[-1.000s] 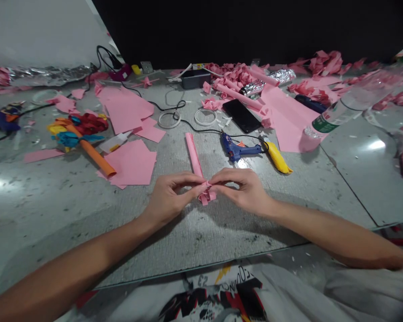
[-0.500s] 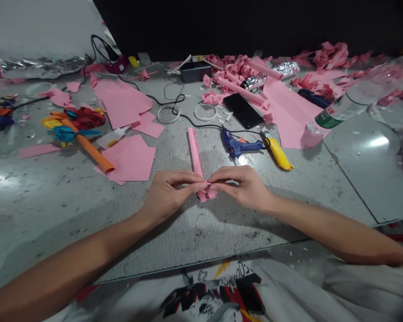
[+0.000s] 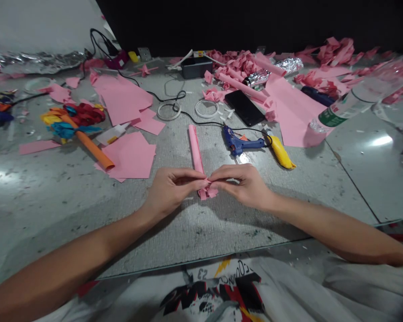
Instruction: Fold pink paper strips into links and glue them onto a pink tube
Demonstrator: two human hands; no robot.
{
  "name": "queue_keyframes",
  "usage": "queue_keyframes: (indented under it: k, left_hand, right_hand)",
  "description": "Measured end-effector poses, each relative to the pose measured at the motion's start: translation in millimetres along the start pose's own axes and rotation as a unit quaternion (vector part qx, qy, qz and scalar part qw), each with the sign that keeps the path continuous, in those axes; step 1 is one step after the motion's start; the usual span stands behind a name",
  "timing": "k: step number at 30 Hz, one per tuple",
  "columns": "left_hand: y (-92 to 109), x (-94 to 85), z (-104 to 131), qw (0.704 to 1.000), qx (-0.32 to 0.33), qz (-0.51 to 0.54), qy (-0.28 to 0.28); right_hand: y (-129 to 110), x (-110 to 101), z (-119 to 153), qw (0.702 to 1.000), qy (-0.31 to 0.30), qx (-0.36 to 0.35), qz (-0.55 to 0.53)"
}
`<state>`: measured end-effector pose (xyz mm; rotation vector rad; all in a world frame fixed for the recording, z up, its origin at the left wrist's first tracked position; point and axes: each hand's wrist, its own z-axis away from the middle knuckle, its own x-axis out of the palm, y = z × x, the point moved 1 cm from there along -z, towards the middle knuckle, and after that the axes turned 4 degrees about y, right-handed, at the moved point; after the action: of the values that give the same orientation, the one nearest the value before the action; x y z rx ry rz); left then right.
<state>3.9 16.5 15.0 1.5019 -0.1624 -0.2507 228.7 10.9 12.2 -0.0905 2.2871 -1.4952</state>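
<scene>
A rolled pink paper tube (image 3: 195, 150) lies on the table in front of me, pointing away, with cut pink paper flaps (image 3: 206, 193) at its near end. My left hand (image 3: 169, 188) pinches the paper at that near end between thumb and fingers. From the other side my right hand (image 3: 240, 184) pinches the same spot, its fingertips meeting those of the left. What exactly lies between the fingertips is partly hidden. Beyond my right hand rests a blue glue gun (image 3: 242, 144), with a yellow object (image 3: 282, 153) beside it.
Pink paper sheets (image 3: 130, 154) and an orange paper tube (image 3: 94, 150) with coloured paper lie at left. Farther back are two white rings (image 3: 169, 111), a black phone (image 3: 244, 108) and crumpled pink paper (image 3: 238, 65). A plastic bottle (image 3: 336, 114) is at right. A black cord (image 3: 201, 123) crosses the table.
Both hands keep their pinch at the tube's near end, with barely any movement. The whole view has shifted slightly.
</scene>
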Motion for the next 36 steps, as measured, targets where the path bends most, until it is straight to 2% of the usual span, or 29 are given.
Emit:
queue_keyframes:
  k: [6,19,23,28,32,36]
  left_hand:
    - [-3,0.1,-4,1.0,0.018,0.024,0.002]
    - [-4,-1.0,-9,0.998,0.063,-0.015,-0.023]
    - [-4,1.3,-8,0.999,0.049,-0.002,-0.024]
    - [-13,-0.6,-8,0.998,-0.007,0.065,-0.011]
    - [-19,-5.5,-12,0.991,-0.011,0.121,-0.062]
    - [-16,-5.2,-14,0.988,-0.019,0.123,-0.094]
  right_hand:
    - [0,-2,0,1.0,-0.003,-0.001,0.0]
    - [1,1,-1,0.999,0.001,0.042,-0.023]
    - [0,2,0,0.999,0.011,0.042,-0.01]
    - [-3,2,1,0.997,0.061,0.027,-0.03]
    - [-5,1,0,0.994,0.085,0.025,-0.06]
    - [-3,2,-1,0.99,0.091,0.062,-0.087]
